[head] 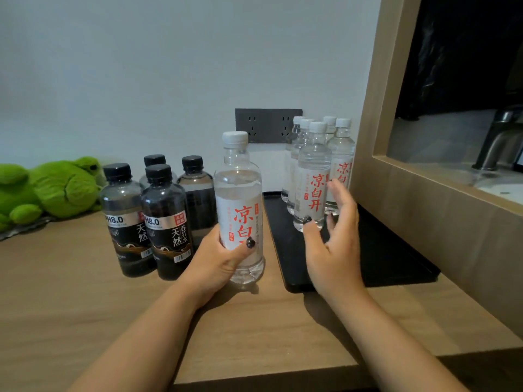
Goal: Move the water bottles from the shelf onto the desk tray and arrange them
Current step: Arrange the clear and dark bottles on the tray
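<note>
Green plush toy (pixel 53 188), dark wall socket (pixel 268 125), steel faucet (pixel 501 140).

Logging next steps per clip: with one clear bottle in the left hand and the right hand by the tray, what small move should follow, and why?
Probably carry the held bottle right and set it on the bare front part of the black tray. The left hand grips it upright just left of the tray, five matching bottles already stand at the tray's back, and the right hand is open beside them.

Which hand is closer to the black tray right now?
Right. The right hand hovers open over the black tray, beside the bottles standing on it. The left hand is off the tray's left edge, gripping a white-capped bottle.
</note>
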Available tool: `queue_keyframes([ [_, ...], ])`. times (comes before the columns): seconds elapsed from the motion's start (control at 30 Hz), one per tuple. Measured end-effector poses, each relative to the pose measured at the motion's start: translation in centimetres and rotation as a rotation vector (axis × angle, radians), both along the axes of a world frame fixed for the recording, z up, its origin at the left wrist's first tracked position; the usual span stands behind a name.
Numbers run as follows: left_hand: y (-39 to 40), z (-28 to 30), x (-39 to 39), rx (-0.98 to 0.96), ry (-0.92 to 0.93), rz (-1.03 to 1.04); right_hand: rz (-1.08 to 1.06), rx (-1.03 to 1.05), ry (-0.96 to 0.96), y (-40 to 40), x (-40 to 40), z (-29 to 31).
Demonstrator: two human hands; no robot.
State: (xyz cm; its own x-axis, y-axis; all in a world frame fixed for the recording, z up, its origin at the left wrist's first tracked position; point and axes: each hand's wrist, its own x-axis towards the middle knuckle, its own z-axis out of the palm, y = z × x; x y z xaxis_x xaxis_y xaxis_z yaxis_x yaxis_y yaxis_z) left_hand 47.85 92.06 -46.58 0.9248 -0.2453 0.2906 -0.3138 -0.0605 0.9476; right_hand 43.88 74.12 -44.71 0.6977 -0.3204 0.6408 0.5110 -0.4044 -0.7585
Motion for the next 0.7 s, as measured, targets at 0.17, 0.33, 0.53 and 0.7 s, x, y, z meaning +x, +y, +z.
queue_keyframes([
  [0.17,-0.5,1.2,-1.5,-0.109,0.053,-0.058,0.241,-0.079,0.174,4.7,-2.7,-1.9],
  [0.33,-0.4,1.4,-2.5,-0.177,0.191,0.016,0.208,-0.145,0.261,5.0,-2.8,-1.8],
  [0.53,-0.5,1.3,-3.4,-0.226,0.237,0.045,0.136,-0.154,0.274,4.4,-2.9,-2.1],
  [0.7,-1.8,1.3,-3.9,-0.232,0.185,0.170,0.125,-0.091,0.184,4.0,-3.4,-1.9],
])
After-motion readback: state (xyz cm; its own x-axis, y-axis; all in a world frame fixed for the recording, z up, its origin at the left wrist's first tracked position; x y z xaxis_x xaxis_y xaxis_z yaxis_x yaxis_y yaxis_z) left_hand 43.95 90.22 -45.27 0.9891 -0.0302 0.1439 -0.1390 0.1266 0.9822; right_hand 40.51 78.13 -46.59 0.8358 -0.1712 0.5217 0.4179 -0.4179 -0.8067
